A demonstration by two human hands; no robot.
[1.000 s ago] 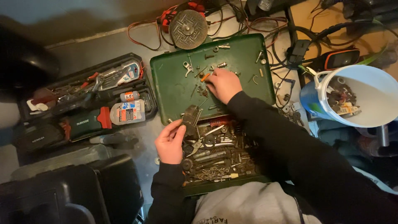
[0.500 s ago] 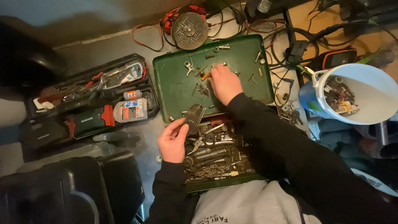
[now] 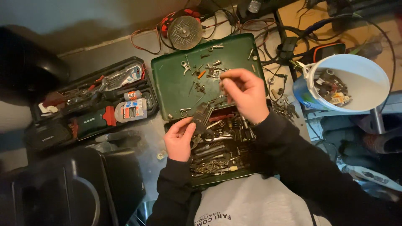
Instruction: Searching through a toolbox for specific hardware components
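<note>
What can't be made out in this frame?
Head view only:
- Item pinched in the right hand: too small, blurred.
- Part under the left hand: fingers cover it.
- Toolbox near rim: hidden by the sweater.
- Bucket contents: dark, too small.

Grey floor point(image 3: 104, 48) — green toolbox point(image 3: 176, 90), black tool case point(image 3: 90, 104), white bucket point(image 3: 368, 96), cables point(image 3: 144, 37)

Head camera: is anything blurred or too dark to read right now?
Head view: the right hand is slightly motion-blurred above the green lid; the left hand at the toolbox edge is sharper; the left and bottom-left corners are in deep shadow; the white bucket is brightest.
</note>
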